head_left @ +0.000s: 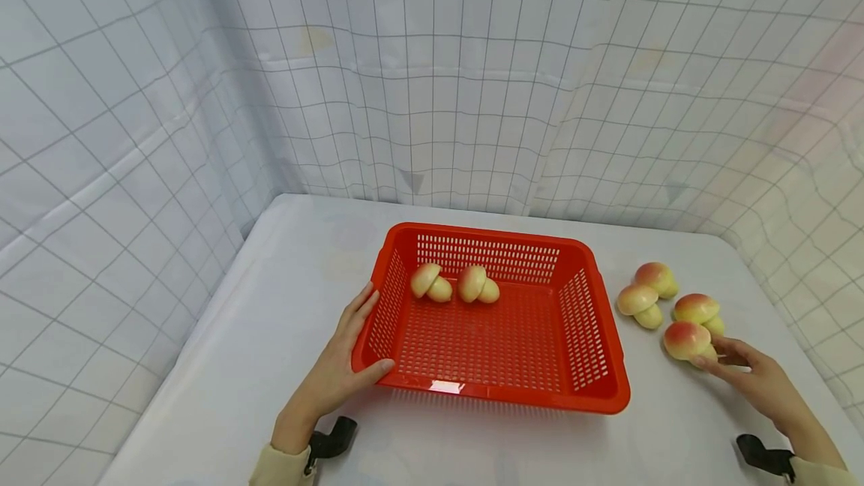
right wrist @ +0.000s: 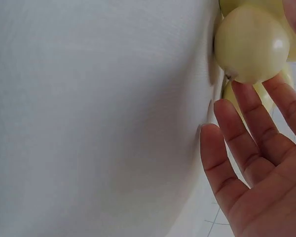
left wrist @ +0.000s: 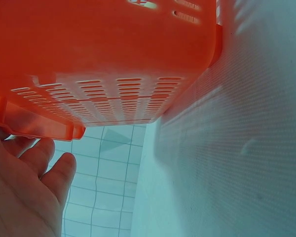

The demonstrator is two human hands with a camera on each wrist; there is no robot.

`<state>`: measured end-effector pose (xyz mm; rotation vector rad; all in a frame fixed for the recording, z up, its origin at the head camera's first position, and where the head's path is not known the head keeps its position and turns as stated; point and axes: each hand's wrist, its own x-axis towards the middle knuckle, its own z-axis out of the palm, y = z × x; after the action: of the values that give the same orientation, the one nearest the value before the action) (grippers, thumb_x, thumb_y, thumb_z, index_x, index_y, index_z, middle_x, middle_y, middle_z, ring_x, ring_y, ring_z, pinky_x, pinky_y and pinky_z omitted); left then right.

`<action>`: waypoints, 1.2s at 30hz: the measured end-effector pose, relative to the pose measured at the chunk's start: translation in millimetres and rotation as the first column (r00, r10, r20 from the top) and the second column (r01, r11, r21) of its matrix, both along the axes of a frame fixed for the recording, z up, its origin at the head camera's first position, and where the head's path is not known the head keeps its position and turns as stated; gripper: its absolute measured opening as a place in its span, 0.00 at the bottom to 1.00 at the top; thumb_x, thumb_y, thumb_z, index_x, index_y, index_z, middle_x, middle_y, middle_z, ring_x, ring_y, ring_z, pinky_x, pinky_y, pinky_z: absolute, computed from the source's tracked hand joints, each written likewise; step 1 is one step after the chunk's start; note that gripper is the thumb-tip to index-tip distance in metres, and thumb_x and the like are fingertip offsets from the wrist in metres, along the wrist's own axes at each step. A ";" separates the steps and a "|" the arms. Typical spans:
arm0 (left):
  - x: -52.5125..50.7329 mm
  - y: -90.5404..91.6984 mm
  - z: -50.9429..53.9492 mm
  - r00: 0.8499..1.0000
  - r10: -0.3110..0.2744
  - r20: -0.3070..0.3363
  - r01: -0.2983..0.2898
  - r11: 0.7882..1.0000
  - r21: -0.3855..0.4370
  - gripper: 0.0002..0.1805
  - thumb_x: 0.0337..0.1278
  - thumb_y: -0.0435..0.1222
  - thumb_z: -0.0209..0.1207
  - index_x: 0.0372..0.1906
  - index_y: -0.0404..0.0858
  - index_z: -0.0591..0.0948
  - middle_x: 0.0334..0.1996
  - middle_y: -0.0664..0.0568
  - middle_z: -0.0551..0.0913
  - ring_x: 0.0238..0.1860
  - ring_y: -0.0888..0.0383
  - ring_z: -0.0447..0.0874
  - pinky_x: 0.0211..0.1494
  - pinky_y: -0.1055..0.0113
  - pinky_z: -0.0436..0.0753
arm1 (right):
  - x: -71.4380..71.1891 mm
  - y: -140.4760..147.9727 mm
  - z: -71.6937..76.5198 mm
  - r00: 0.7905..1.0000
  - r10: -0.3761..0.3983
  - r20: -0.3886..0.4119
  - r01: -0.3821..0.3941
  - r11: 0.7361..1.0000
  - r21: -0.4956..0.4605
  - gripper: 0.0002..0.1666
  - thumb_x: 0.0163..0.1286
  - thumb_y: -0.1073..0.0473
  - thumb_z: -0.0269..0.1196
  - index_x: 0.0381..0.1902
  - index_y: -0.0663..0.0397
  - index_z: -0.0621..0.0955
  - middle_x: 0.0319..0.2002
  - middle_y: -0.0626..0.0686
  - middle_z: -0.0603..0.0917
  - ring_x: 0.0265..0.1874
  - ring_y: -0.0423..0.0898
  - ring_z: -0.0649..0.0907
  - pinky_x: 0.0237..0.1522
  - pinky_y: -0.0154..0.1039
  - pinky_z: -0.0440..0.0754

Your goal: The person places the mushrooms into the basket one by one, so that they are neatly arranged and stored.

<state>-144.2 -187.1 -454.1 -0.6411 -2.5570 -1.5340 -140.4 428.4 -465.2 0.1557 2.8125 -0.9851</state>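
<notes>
In the head view, my left hand [head_left: 331, 373] rests on the left rim of the red basket [head_left: 513, 394], fingers spread and thumb over the near-left corner. The left wrist view has these fingers [left wrist: 61, 173] beside the basket's outer wall [left wrist: 108, 54]. Two mushroom-shaped pieces [head_left: 425, 280] [head_left: 472, 283] lie inside, toward the back left. My right hand [head_left: 763, 385] pinches the stem of the nearest mushroom piece [head_left: 685, 340] on the table. In the right wrist view, that piece's pale round end [right wrist: 251, 44] touches the fingertips of my right hand [right wrist: 266, 173].
Right of the basket, close to the held piece, lie three more mushroom pieces [head_left: 656, 279] [head_left: 637, 300] [head_left: 697, 308]. A white cloth covers the table [head_left: 283, 306]. White grid-patterned curtains [head_left: 472, 96] hang behind and at both sides.
</notes>
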 end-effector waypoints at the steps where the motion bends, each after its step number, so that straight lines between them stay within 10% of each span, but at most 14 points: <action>1: 0.0 0.0 0.2 1.000 0.000 0.000 0.000 1.000 0.002 0.50 0.48 0.41 0.67 0.75 0.49 0.52 0.74 0.60 0.44 0.70 0.52 0.48 0.57 0.45 0.70 | -0.1 -0.1 -0.4 1.000 -0.001 0.003 0.001 1.000 0.001 0.43 0.67 0.43 0.60 0.64 0.72 0.64 0.53 0.70 0.73 0.40 0.32 0.69 0.35 0.39 0.75; 20: 0.3 -0.2 -0.9 1.000 0.004 -0.008 -0.004 1.000 -0.012 0.50 0.48 0.41 0.67 0.75 0.49 0.51 0.74 0.60 0.43 0.71 0.52 0.47 0.57 0.45 0.69 | 0.7 -7.1 -4.0 0.999 -0.045 0.021 0.044 0.998 0.034 0.43 0.63 0.40 0.63 0.60 0.72 0.70 0.47 0.64 0.78 0.37 0.39 0.73 0.31 0.37 0.75; 36: -1.0 -0.2 -1.5 1.000 0.000 -0.022 0.000 1.000 -0.021 0.50 0.49 0.41 0.66 0.75 0.48 0.51 0.74 0.59 0.44 0.71 0.52 0.47 0.58 0.43 0.68 | 6.8 -12.7 -7.6 0.995 -0.082 -0.058 0.082 0.997 -0.002 0.41 0.63 0.40 0.63 0.60 0.69 0.71 0.45 0.58 0.80 0.32 0.22 0.70 0.29 0.34 0.75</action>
<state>-145.2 -187.3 -455.6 -0.6560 -2.5607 -1.4935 -133.6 415.7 -472.8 0.2482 2.8801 -1.0220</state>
